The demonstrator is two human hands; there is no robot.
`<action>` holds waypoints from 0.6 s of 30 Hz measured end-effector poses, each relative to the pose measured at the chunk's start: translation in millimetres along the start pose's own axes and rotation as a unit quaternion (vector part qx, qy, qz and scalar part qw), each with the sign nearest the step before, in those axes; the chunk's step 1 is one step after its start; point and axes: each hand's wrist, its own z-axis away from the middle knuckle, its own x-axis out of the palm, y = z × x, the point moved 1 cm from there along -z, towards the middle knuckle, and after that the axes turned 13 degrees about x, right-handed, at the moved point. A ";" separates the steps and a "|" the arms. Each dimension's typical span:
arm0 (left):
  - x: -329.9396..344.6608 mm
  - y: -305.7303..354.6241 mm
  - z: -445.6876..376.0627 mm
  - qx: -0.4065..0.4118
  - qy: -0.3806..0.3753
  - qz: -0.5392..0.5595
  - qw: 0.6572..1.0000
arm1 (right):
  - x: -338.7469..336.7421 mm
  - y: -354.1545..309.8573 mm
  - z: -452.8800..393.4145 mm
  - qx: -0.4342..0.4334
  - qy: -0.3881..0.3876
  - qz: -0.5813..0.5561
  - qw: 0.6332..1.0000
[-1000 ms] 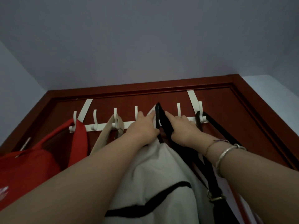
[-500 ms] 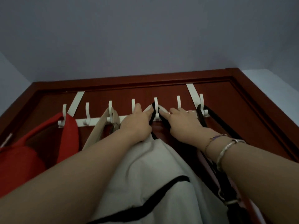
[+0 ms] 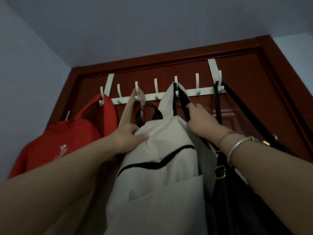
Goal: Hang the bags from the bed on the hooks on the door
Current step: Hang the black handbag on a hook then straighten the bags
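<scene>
While the cream fabric backpack with black trim (image 3: 162,167) hangs by its strap from a white metal hook (image 3: 176,85), the left hand (image 3: 128,139) grips its top and the right hand (image 3: 201,121) holds the black strap (image 3: 183,99). Next, I judge, both release gently. Behind: dark red wooden door (image 3: 245,78), grey-blue walls.

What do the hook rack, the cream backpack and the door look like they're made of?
Hook rack: probably painted or coated metal; thin, flat white strips bent into hooks.
Cream backpack: woven fabric, matte, perhaps canvas or nylon; it creases softly under the left hand, with black trim.
Door: looks like reddish-brown wood or wood veneer with a slight sheen; dim light leaves grain unclear.
</scene>
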 end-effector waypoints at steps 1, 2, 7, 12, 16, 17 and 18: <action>0.0 1.1 -2.6 0.004 0.020 -0.003 1.000 | 0.9 0.5 0.3 -0.005 0.002 0.002 1.000; -0.3 4.4 -5.3 0.014 0.041 -0.004 0.999 | 0.1 0.9 -0.2 -0.008 0.004 0.003 1.000; 7.4 6.2 -29.9 0.056 0.144 0.000 0.988 | -3.0 12.7 -2.2 0.015 0.011 0.059 0.998; -8.4 7.6 -74.4 0.124 0.189 -0.015 0.974 | 0.7 18.9 8.3 0.062 0.029 0.083 0.994; 12.0 -13.3 -76.5 0.081 0.075 -0.017 0.994 | 17.0 18.5 22.5 0.072 0.010 0.125 0.990; 12.9 -20.1 -72.2 0.083 0.062 0.003 0.995 | 17.7 11.6 22.1 0.083 0.000 0.140 0.987; 11.7 -23.7 -67.8 0.094 0.061 0.018 0.993 | 15.4 4.2 21.1 0.102 -0.001 0.140 0.985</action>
